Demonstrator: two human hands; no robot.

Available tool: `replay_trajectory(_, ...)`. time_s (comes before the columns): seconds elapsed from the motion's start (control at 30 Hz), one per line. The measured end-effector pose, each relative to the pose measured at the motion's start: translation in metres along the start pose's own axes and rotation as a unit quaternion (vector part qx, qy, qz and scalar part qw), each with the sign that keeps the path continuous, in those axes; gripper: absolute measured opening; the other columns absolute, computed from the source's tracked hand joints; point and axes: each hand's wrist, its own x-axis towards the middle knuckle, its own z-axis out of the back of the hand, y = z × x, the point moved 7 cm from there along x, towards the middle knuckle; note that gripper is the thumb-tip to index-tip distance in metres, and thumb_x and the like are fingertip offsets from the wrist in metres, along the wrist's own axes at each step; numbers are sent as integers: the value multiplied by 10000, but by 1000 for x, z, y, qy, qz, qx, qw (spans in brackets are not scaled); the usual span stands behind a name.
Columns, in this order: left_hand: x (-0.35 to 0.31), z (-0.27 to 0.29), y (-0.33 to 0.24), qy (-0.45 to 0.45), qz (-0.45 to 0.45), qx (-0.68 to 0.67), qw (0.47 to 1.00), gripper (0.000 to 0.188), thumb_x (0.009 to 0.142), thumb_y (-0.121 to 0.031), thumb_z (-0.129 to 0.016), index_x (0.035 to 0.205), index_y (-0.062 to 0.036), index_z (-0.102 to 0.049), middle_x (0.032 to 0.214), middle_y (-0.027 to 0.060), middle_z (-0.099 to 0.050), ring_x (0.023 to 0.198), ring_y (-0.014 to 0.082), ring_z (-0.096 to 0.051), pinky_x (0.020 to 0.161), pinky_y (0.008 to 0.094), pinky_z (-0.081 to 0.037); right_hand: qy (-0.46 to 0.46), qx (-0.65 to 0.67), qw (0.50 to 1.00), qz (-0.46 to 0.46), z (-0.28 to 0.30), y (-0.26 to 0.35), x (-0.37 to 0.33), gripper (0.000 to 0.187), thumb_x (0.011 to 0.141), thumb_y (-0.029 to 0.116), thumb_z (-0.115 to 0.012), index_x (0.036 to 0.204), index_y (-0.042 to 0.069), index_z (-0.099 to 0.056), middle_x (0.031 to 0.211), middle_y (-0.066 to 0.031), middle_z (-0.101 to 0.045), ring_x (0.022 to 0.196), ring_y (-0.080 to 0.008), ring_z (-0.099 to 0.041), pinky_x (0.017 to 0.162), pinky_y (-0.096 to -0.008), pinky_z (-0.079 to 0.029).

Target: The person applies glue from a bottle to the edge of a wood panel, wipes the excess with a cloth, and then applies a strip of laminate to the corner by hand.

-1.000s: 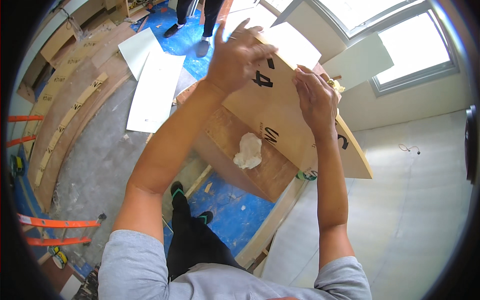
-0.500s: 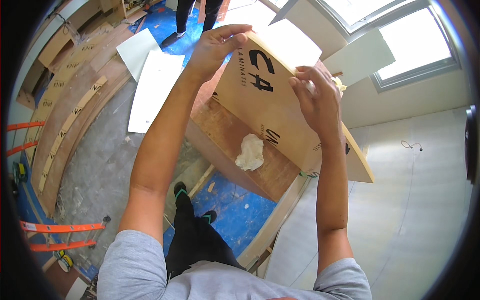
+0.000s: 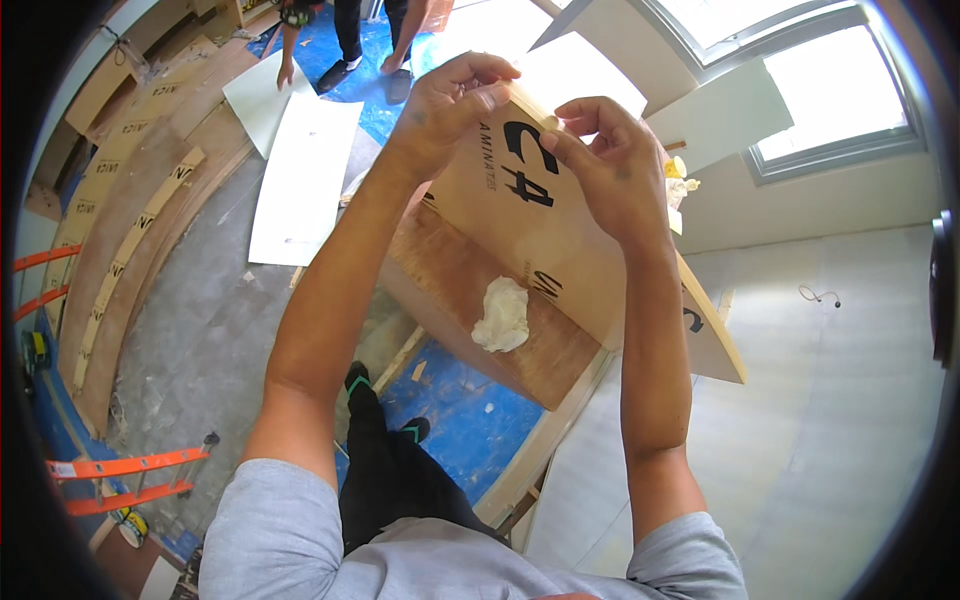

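A tan board (image 3: pixel 590 215) with dark printing stands tilted on edge in front of me, on a brown wooden surface (image 3: pixel 440 250). My left hand (image 3: pixel 445 115) has thumb and fingers closed on the upper end of its narrow pale edge. Close beside it, my right hand (image 3: pixel 610 160) pinches the same edge between thumb and index finger. Whether a thin strip lies under the fingertips I cannot make out. A crumpled whitish cloth or paper (image 3: pixel 502 315) lies on the brown surface, against the board's printed face.
Another person's hand (image 3: pixel 285 75) reaches to white sheets (image 3: pixel 305 190) on the floor. Orange ladder parts (image 3: pixel 130 465) lie at left, near curved wooden panels (image 3: pixel 140 250). Blue sheeting (image 3: pixel 460 420) covers floor by my feet. A pale wall (image 3: pixel 800 400) and windows (image 3: pixel 825 90) are right.
My right hand has moved left along the board's edge, nearer my left hand. The board has shifted slightly. The other person now bends, arms reaching down by the white sheets.
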Motion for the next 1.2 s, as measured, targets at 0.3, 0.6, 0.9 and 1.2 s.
replay_trajectory(0.3, -1, -20, -19, 76, -109, 161, 978, 190, 953, -29, -727, 1141, -52, -736, 1151, 64, -648, 1054, 149, -631, 898, 302, -529, -27, -56, 989, 131, -3, 1, -2, 136, 934, 115, -718, 1064, 130, -753, 934, -105, -709, 818, -289, -716, 729, -409, -546)
replay_trajectory(0.6, 5, -30, -23, 32, -275, 318, 907, 230, 937, 59, -709, 1136, -56, -723, 1273, 137, -643, 1131, 272, -662, 929, 347, -567, -35, -130, 977, 167, -5, 2, -1, 147, 960, 137, -682, 1097, 151, -731, 990, -91, -685, 896, -340, -695, 759, -465, -529)
replay_trajectory(0.9, 5, -49, -43, 5, -289, 517, 806, 189, 953, -138, -756, 1138, -97, -750, 1283, 140, -680, 1246, 353, -619, 1034, 450, -484, 204, -256, 945, 16, 80, -95, -46, 732, 1012, 428, -664, 1625, 187, -346, 1458, -194, -606, 1352, -385, -567, 1113, -492, -457)
replay_trajectory(1.2, 20, -170, -30, 40, -234, 738, 631, 435, 1056, -467, -541, 1214, -123, -755, 1329, 117, -707, 1340, 408, -567, 1149, 625, -315, 173, -260, 949, 31, 153, -157, -133, 657, 967, 385, -721, 1482, 79, -452, 1405, -210, -622, 1282, -420, -601, 1031, -495, -487)
